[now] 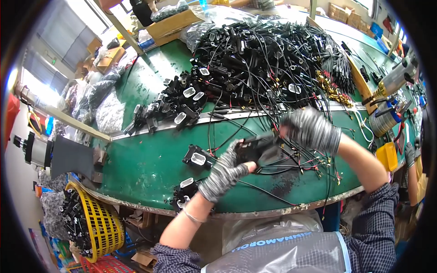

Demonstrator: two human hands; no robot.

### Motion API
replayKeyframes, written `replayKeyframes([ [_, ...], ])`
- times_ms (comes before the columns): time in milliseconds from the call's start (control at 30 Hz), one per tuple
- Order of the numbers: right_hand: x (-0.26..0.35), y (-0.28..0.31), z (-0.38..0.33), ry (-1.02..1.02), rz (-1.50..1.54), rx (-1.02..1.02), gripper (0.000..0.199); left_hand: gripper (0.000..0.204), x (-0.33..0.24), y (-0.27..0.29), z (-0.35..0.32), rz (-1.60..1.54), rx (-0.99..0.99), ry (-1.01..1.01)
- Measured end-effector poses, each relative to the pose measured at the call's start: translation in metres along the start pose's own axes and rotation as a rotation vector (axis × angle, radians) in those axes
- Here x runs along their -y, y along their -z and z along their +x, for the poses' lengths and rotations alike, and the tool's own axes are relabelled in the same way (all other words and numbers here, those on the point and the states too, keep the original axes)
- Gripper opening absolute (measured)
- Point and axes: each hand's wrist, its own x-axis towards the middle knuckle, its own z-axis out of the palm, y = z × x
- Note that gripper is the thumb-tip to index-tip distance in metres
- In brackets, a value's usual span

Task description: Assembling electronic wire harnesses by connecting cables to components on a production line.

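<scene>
Centre: grey-striped gloved left hand (224, 175) pinches one black plastic housing (257, 147); gloved right hand (314, 129), grip unclear; black cabled heap (259, 59) remains, top.

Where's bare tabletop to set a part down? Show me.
Bare: the front-left green tabletop, between the dark grey plate and the loose black housing. Crowded: the cable heap behind, and the leads below the right hand.

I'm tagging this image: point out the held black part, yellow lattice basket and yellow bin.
Held black part (256, 148): head view, middle of its body.
Yellow lattice basket (105, 224): head view, outer wall.
Yellow bin (387, 158): head view, its wall.
</scene>
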Motion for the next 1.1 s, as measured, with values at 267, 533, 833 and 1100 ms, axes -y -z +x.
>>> replayKeyframes([
  [267, -0.039, 0.086, 0.051, 0.022, -0.574, -0.616, 0.004, 0.035, -0.040, 0.120, 0.072, 1.777, -0.421, -0.152],
  [533, 0.033, -0.036, -0.029, -0.250, -0.137, 0.912, 0.017, 0.034, -0.021, 0.153, 0.101, 2.356, -0.207, -0.209],
  [833, 0.024, -0.111, 0.113, -0.123, -0.223, -0.038, 0.025, 0.034, -0.070, 0.120, 0.030, 1.706, -0.586, -0.285],
  [1100, -0.015, -0.131, 0.129, -0.161, -0.327, -0.013, 0.018, 0.031, -0.014, -0.025, -0.056, 0.986, -0.392, -0.330],
])
